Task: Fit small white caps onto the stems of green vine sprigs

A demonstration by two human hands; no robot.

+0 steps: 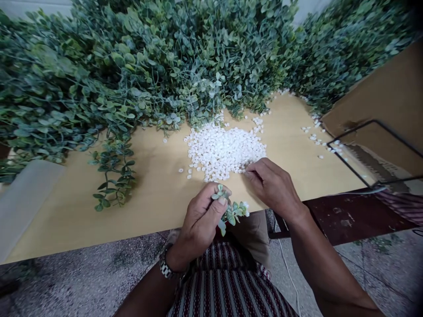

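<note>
My left hand point(203, 218), with a metal watch on its wrist, is closed around a small artificial leaf sprig point(233, 213) at the table's front edge. A small white piece shows at the sprig's right tip. My right hand point(274, 185) has thumb and forefinger pinched together at the lower right edge of a pile of small white plastic rings point(224, 152). One of these rings appears to be at the fingertips, though it is mostly hidden. The pile lies spread on the tan tabletop point(152, 189), just beyond both hands.
A large heap of artificial greenery point(185, 57) fills the back of the table. A leafy strand point(114, 176) hangs forward at left, near a pale translucent sheet point(31, 202). At right stand a cardboard box point(383, 97) and a black wire frame point(350, 167), with loose rings beside them.
</note>
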